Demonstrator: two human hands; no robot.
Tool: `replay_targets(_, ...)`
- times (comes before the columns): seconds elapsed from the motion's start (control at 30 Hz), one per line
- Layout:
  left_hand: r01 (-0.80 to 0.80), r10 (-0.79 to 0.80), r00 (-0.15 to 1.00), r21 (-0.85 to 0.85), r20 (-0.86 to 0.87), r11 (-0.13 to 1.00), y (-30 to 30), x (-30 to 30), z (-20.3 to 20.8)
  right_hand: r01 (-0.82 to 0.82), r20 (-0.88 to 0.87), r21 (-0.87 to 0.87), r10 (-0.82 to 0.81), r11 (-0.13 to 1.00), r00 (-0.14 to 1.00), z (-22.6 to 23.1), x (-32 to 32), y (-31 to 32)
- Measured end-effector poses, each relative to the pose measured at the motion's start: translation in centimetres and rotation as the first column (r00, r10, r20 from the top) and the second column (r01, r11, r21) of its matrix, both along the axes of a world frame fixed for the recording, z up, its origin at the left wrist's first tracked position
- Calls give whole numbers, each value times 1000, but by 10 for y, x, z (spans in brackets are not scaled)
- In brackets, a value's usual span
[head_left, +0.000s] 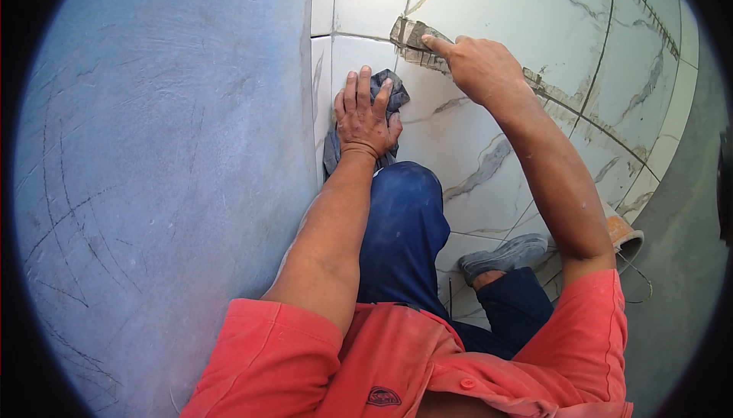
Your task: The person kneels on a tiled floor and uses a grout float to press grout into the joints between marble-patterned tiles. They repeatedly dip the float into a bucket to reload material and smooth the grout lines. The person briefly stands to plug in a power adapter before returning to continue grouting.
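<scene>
Left hand (366, 120) flat, fingers spread, on dark cloth (393, 90)
Right hand (477, 67) presses forefinger into grey grout joint (412, 36) between marbled tiles (489, 6)

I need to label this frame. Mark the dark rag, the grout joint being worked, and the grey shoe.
dark rag (394, 91), head view, bare fold beside the left hand's fingers
grout joint (409, 36), head view, smeared grey patch
grey shoe (508, 254), head view, upper side

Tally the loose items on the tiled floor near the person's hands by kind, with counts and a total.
Cloth, dark blue-grey, under the left hand: 1
Grey grouting tool, pressed on the joint by the right hand: 1
Orange-rimmed bucket, at the right by the arm: 1
Total: 3
</scene>
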State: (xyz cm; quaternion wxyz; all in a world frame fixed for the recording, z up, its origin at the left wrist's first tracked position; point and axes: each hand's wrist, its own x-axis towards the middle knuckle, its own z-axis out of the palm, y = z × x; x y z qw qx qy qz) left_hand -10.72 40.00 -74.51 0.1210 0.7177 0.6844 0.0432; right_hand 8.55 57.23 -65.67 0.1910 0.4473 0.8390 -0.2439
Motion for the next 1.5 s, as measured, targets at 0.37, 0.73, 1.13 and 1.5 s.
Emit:
replay_targets(0.37, -2, 2, 1000, -6, -8, 1000, -6, -9, 0, -44, 41, -68, 47, 997, 998, 14, -19, -1)
replay_targets(0.73, 34, -33, 998, 16, -55, 999, -3, -6, -1, 407, -250, 164, -361, 899, 898, -20, 17, -45)
replay_targets(1.13, 138, -124, 979, 78, -161, 987, -21, 0, -15, 975, -281, 43, -934, 218, 221, 244, 264, -277)
replay_targets(1.5, 153, -245, 940, -348, -238, 925, -67, 1, 212, 868, 449, -255, -743, 425, 496, 250, 454, -376)
